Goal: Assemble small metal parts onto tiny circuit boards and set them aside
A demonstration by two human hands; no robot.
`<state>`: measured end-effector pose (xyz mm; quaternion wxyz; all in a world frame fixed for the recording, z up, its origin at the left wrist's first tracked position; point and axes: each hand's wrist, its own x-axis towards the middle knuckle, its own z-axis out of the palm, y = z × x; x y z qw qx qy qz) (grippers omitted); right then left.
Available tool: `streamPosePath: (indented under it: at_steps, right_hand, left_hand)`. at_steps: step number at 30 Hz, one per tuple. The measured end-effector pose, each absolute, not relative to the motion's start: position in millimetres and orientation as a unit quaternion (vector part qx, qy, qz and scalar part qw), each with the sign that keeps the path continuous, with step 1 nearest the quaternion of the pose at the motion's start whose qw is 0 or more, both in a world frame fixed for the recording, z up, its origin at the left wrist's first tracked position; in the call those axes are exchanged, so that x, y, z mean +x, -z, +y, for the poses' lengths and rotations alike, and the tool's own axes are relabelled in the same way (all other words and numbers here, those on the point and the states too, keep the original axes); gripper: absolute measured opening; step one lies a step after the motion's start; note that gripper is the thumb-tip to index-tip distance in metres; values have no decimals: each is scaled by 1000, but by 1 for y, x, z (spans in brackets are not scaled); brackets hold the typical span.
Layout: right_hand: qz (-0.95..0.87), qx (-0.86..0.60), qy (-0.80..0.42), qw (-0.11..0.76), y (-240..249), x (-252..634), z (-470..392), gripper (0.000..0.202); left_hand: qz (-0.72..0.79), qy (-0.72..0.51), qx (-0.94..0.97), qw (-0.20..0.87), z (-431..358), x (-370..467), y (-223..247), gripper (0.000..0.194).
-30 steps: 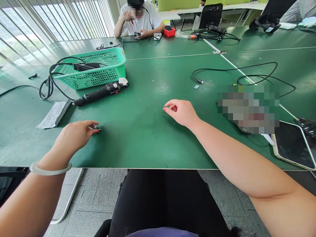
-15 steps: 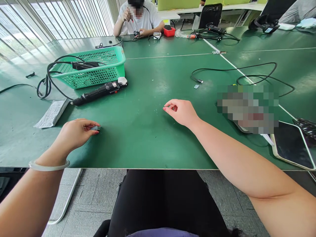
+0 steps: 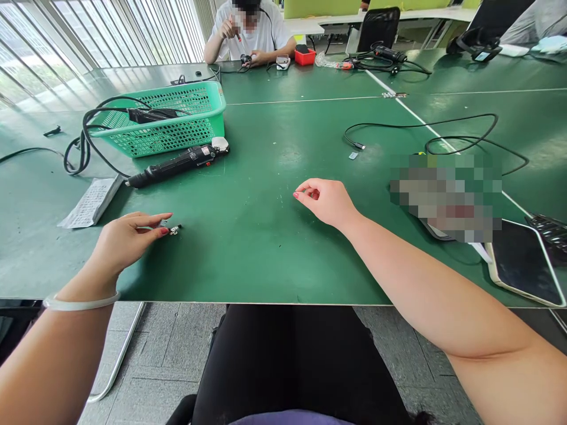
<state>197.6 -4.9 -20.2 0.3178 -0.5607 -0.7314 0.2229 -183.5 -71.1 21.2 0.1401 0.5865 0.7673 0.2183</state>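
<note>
My left hand (image 3: 126, 239) rests low over the green table (image 3: 239, 265), its index finger and thumb apart. Small silvery metal pieces (image 3: 175, 229) lie on the table at the thumb tip, and a small greyish bit shows between the fingers. To the right, my right hand (image 3: 325, 200) is closed in a pinch just over the table. Whatever its fingertips hold, if anything, is too small to make out.
A green basket (image 3: 166, 136) with a black cable stands back left, a black electric screwdriver (image 3: 177, 165) before it. Folded paper (image 3: 92, 203) lies left. At right are a thin cable (image 3: 460, 120), a blurred object and a phone (image 3: 527, 260). A person (image 3: 252, 35) sits opposite.
My left hand has shifted slightly left and its index finger has lifted off the thumb, uncovering the small metal pieces. My right hand has hardly moved.
</note>
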Motion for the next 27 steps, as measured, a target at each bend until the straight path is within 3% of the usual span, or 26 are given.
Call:
streamPosePath:
  at_steps: [5,7,13,21,27]
  right_hand:
    - [-728,-559,-233,322,21,197,-5,22]
    - [-729,-556,-233,324,21,197,-6,21]
    - [-723,-563,-243,319,19,196,-7,21]
    - [-724,-585,-229,285,18,203,1,18]
    - [-744,-593,-231,206,20,209,6,29]
  left_hand:
    - [724,-444,419,322,-67,-176,-10,21]
    - [692,-487,405,346,-64,-167,-3,21]
    - [648,-499,454,353,-42,-93,11,23]
    - [489,-486,418,592,2,40,19,15]
    - [440,-493,355,662,4,42,19,20]
